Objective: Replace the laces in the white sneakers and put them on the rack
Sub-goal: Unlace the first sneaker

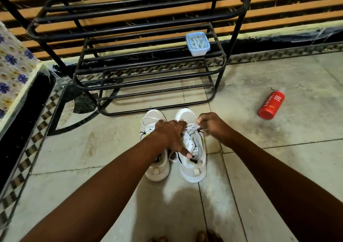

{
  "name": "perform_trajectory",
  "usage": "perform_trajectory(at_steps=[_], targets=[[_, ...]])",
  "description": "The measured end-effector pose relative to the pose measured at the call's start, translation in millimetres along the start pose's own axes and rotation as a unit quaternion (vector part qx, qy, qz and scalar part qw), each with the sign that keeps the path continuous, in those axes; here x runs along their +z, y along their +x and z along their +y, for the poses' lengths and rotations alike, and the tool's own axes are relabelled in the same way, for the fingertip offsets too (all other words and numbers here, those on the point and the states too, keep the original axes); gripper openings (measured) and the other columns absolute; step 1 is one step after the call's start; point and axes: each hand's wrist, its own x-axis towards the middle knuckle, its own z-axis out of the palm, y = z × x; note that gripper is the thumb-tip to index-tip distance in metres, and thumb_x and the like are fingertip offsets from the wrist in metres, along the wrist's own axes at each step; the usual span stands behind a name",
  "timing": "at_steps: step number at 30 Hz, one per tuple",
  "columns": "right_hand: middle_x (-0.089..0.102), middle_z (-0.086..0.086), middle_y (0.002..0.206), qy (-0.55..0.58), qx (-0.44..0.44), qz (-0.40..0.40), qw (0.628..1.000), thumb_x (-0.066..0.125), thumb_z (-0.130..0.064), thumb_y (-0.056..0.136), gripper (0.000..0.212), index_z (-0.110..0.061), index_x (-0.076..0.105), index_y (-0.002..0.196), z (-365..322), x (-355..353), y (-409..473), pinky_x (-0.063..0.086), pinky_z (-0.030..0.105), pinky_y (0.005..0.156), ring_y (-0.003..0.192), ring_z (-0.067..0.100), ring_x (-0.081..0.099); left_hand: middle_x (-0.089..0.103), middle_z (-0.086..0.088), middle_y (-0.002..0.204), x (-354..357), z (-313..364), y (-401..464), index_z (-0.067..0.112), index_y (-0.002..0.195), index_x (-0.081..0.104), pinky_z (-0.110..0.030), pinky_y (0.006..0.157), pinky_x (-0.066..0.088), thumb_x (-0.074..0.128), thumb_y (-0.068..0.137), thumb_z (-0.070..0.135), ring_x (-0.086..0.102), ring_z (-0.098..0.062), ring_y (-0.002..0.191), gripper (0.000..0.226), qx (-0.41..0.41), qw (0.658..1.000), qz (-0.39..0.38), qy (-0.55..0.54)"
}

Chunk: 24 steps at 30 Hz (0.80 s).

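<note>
Pinching a white lace at the right sneaker, right hand has fingers curled; left hand lies spread over both shoes, thumb inside that sneaker's opening. Left sneaker touches its mate on floor tiles, just before black rack. Lidded tub on rack shelf; red bottle lying well right

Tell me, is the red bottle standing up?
No, the red bottle lies on its side on the floor tiles, right of the rack.

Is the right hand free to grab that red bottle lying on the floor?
Probably not yet: the right hand is pinching the lace of the right sneaker. Bare floor separates it from the red bottle.
</note>
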Motion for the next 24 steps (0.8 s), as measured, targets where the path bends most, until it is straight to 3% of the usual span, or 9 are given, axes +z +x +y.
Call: perform_trajectory(at_steps=[2,5,8,11,14,17,20,22,24], targets=[[0.048,0.005,0.066,0.028,0.01,0.02,0.999,0.063,-0.017,0.099,0.029,-0.011,0.056,0.072,2.3,-6.6,-1.9,0.04,0.016,0.047,0.059,0.013,0.045,0.046,0.0,0.156,1.0,0.0,2.7,0.029,0.156,0.028,-0.052,0.115,0.03,0.073,0.049,0.093,0.044,-0.026,0.143,0.132,-0.002,1.0,-0.003,0.004],[0.056,-0.01,0.063,-0.242,-0.082,-0.002,0.967,0.072,-0.03,0.093,0.033,-0.019,0.055,0.066,12.2,-8.9,-3.2,0.041,0.016,0.062,0.062,0.003,0.053,0.044,-0.001,0.157,2.7,0.2,4.8,0.029,0.157,0.027,-0.052,0.115,0.03,0.074,0.049,0.092,0.044,-0.026,0.144,0.133,-0.006,1.0,-0.006,0.003],[0.062,-0.008,0.069,-0.294,-0.152,-0.033,0.943,0.071,-0.02,0.093,0.023,-0.018,0.063,0.071,6.7,-11.4,-6.1,0.046,0.028,0.069,0.069,0.006,0.059,0.047,0.0,0.154,4.4,-0.1,5.8,0.029,0.154,0.029,-0.052,0.112,0.033,0.074,0.049,0.092,0.046,-0.027,0.141,0.131,-0.005,1.0,-0.004,-0.003],[0.06,0.0,0.072,-0.057,-0.145,-0.021,0.987,0.063,-0.003,0.096,0.02,-0.006,0.065,0.076,-10.0,-14.6,-14.9,0.045,0.024,0.063,0.063,0.006,0.057,0.051,0.001,0.148,3.7,0.0,6.1,0.03,0.15,0.032,-0.05,0.107,0.036,0.075,0.048,0.092,0.05,-0.026,0.137,0.127,-0.007,1.0,-0.002,-0.001],[0.049,0.014,0.078,0.179,-0.043,-0.004,0.983,0.059,-0.016,0.098,0.023,-0.014,0.062,0.075,-12.9,-14.6,-20.1,0.036,0.027,0.055,0.063,0.013,0.047,0.051,0.001,0.148,2.0,1.3,6.2,0.029,0.152,0.031,-0.049,0.106,0.038,0.075,0.051,0.091,0.051,-0.026,0.136,0.127,-0.011,1.0,-0.002,0.007],[0.048,0.004,0.071,0.003,-0.02,-0.01,1.0,0.058,-0.026,0.101,0.031,-0.023,0.047,0.073,-0.5,-17.0,-19.1,0.03,0.026,0.055,0.06,0.014,0.04,0.049,-0.001,0.15,3.9,1.3,6.8,0.028,0.153,0.03,-0.05,0.107,0.037,0.075,0.05,0.091,0.049,-0.027,0.137,0.129,-0.008,1.0,0.0,0.012],[0.058,0.001,0.072,-0.244,-0.048,0.027,0.968,0.057,-0.021,0.098,0.025,-0.026,0.047,0.076,12.4,-30.2,-18.4,0.041,0.031,0.065,0.069,0.019,0.052,0.047,-0.001,0.153,7.4,0.8,7.5,0.028,0.154,0.028,-0.051,0.109,0.036,0.074,0.049,0.092,0.048,-0.027,0.139,0.132,-0.01,1.0,0.001,0.01],[0.064,0.0,0.076,-0.256,-0.035,0.009,0.966,0.056,-0.021,0.095,0.023,-0.029,0.053,0.073,13.5,-39.6,-21.6,0.045,0.033,0.073,0.075,0.023,0.058,0.046,-0.002,0.154,7.5,1.3,8.0,0.028,0.154,0.029,-0.051,0.11,0.037,0.075,0.049,0.091,0.048,-0.027,0.139,0.131,-0.009,1.0,-0.001,0.01],[0.066,0.003,0.077,-0.252,-0.049,-0.002,0.966,0.054,-0.042,0.093,0.022,-0.029,0.058,0.076,8.8,-37.9,-27.0,0.047,0.034,0.075,0.076,0.023,0.06,0.045,-0.003,0.156,6.9,1.1,9.0,0.026,0.155,0.028,-0.051,0.111,0.037,0.075,0.049,0.091,0.047,-0.028,0.141,0.132,-0.009,1.0,-0.002,0.01]])
